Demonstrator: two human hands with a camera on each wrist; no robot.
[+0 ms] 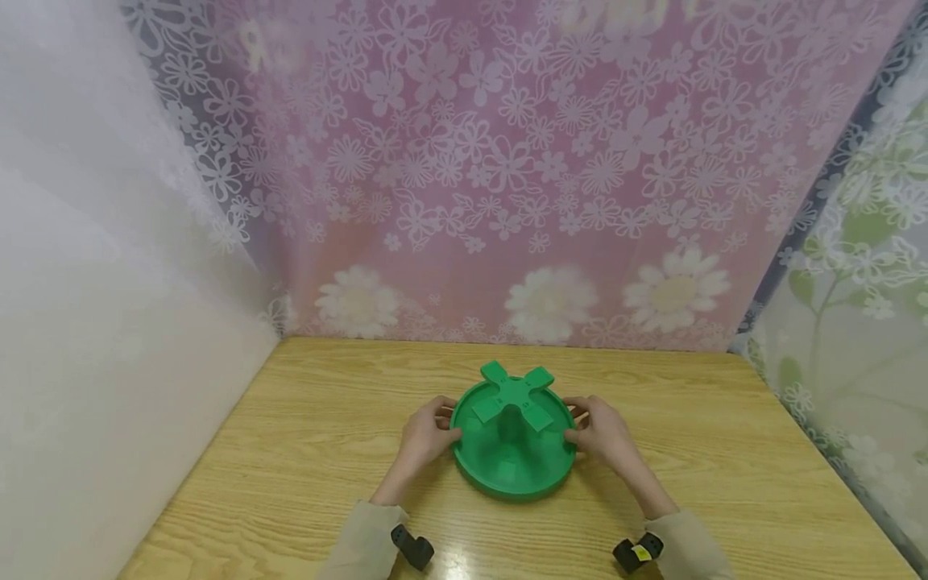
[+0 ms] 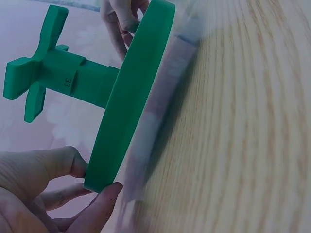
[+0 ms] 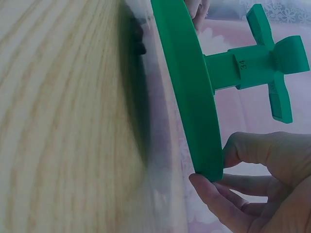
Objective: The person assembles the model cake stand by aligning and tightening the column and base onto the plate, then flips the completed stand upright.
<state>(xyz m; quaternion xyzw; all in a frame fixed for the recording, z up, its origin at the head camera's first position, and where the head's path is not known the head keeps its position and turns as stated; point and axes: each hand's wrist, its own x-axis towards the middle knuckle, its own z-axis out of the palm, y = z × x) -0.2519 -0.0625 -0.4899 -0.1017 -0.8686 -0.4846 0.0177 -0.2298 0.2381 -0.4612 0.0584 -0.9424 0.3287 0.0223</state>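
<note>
A round green plastic dish (image 1: 511, 482) with a raised rim is held over the table's middle. From its centre rises a green post (image 2: 92, 80) topped by a four-armed cross (image 1: 515, 392). My left hand (image 1: 424, 435) pinches the rim at the left, thumb on the upper side and fingers beneath. On the opposite side my right hand (image 1: 604, 435) grips the rim the same way. Both wrist views show a gap and a shadow between the dish and the wood. Small figures mark the post: 33 in the left wrist view, 34 in the right.
The wood-grain table (image 1: 312, 451) stretches around the dish. A pink flowered curtain (image 1: 464, 201) hangs along the back edge. To the left stands a plain white wall (image 1: 130, 282), and a leafy patterned sheet (image 1: 855, 322) closes the right side.
</note>
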